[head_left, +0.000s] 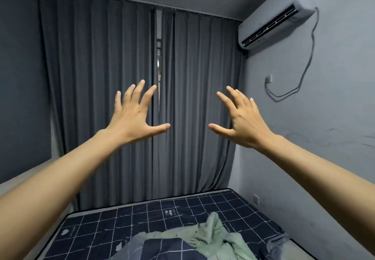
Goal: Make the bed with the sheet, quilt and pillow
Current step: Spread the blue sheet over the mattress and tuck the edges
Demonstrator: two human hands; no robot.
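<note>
My left hand (135, 113) and my right hand (240, 115) are raised in front of me with fingers spread wide, holding nothing, well above the bed. Below them lies the bed with a dark navy sheet (142, 217) marked by a white grid, spread over the mattress. A crumpled pale green quilt (209, 233) lies heaped on the near middle of the bed. A dark navy grid-patterned piece (168, 247), possibly a pillow, sits against the quilt at the bottom edge, partly cut off.
Dark grey curtains (113, 89) hang behind the bed's far end. An air conditioner (272, 24) is mounted high on the right wall, its cable running to a socket (268, 79). The bed's right side lies close to the wall.
</note>
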